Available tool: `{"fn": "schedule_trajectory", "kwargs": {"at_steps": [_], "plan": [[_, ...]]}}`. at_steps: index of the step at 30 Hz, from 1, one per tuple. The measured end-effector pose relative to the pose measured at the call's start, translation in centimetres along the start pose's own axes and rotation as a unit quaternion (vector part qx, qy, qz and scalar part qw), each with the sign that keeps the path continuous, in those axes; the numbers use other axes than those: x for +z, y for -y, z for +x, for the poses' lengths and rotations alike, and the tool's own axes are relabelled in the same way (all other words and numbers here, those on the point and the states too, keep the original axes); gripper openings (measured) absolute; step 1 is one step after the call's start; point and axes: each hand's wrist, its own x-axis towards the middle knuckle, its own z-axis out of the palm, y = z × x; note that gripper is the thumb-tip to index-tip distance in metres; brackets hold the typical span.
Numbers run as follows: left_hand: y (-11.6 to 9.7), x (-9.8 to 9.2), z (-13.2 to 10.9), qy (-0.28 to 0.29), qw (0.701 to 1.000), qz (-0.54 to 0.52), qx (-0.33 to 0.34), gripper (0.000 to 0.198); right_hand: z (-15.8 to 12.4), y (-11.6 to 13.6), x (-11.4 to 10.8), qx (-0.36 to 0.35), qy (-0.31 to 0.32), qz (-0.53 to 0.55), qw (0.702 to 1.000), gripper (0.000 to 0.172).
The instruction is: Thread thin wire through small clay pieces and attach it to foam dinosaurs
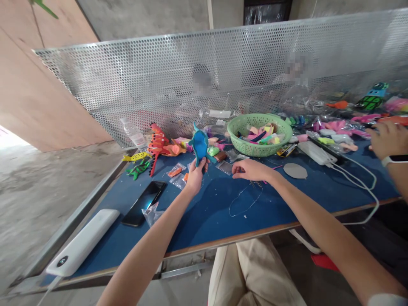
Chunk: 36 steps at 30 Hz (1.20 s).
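My left hand [195, 175] is closed round the base of a blue clay figure [200, 146] and holds it upright above the blue table [204, 212]. My right hand [250, 170] rests on the table just right of it, fingers curled together near a small clear packet [225, 167]; what it pinches, if anything, I cannot make out. A thin wire loop [245, 199] lies on the table below my right hand.
A green basket [259, 134] of coloured clay pieces stands behind. Orange and green clay figures [156, 146] lie at the left, with a black phone [143, 203] and a white power bank [83, 241]. Another person's hand [387, 138] with a wristband works at the right, by a white charger [316, 153]. A perforated metal screen [204, 76] backs the table.
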Motion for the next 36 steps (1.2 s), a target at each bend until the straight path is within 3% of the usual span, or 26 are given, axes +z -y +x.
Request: {"fn": "schedule_trajectory", "kwargs": {"at_steps": [5, 7, 10, 15, 18, 22, 27, 32, 36], "plan": [[0.5, -0.2, 0.1, 0.034, 0.998, 0.021, 0.041, 0.026, -0.2, 0.8, 0.5, -0.056, 0.127, 0.004, 0.99, 0.048], [0.6, 0.0, -0.1, 0.038, 0.997, 0.045, 0.046, 0.028, 0.1, 1.4, 1.5, -0.095, 0.159, -0.007, 0.983, 0.042], [0.4, 0.2, -0.4, 0.047, 0.994, 0.081, 0.058, 0.027, 0.7, 2.3, 3.1, -0.13, 0.184, -0.041, 0.973, 0.017], [0.0, 0.2, -0.6, 0.032, 0.994, 0.078, 0.067, 0.02, 0.6, 3.5, 3.3, -0.11, 0.173, -0.077, 0.976, 0.006], [-0.1, 0.3, -0.7, 0.026, 0.997, 0.041, 0.067, 0.019, -0.6, 4.6, 0.8, -0.103, 0.119, -0.027, 0.987, 0.011], [-0.8, 0.7, -0.9, 0.047, 0.996, -0.069, 0.035, 0.021, -2.3, 6.6, -4.0, -0.158, -0.059, 0.081, 0.982, 0.019], [-1.9, 1.3, -1.3, 0.074, 0.987, -0.142, -0.025, 0.026, -1.9, 8.4, -7.8, -0.184, -0.324, 0.174, 0.912, 0.025], [-2.3, 1.6, -1.7, 0.087, 0.984, -0.151, -0.042, 0.029, 1.1, 9.2, -9.0, -0.242, -0.402, 0.18, 0.865, 0.029], [-2.4, 1.7, -1.8, 0.082, 0.982, -0.166, -0.04, 0.03, 3.0, 10.2, -6.4, -0.272, -0.474, 0.155, 0.823, 0.026]]}}
